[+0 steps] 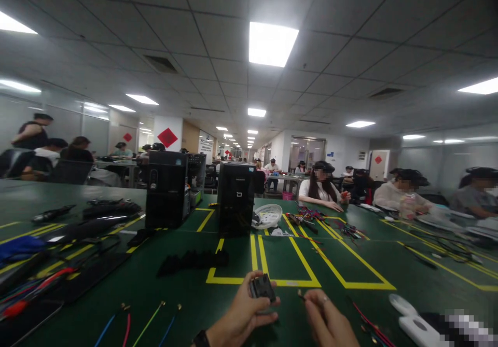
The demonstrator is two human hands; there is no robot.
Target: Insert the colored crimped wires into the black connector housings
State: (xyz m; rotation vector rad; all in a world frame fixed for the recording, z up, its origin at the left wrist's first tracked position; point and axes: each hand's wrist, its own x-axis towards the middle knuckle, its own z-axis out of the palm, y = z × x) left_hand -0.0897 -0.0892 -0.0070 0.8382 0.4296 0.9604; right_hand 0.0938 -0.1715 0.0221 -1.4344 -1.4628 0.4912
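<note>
Right now my left hand grips a black block above the tabletop; my right hand pinches a wire end just beside it, apparently not yet inserted; loose wires lie untouched.

Black wristband (watch or strap, unclear) at left hand, thin ring on right hand

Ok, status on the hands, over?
Left hand holds block. Right hand pinches pin, apart from block. Wires lie left, white tool right, neither in the way.
</note>
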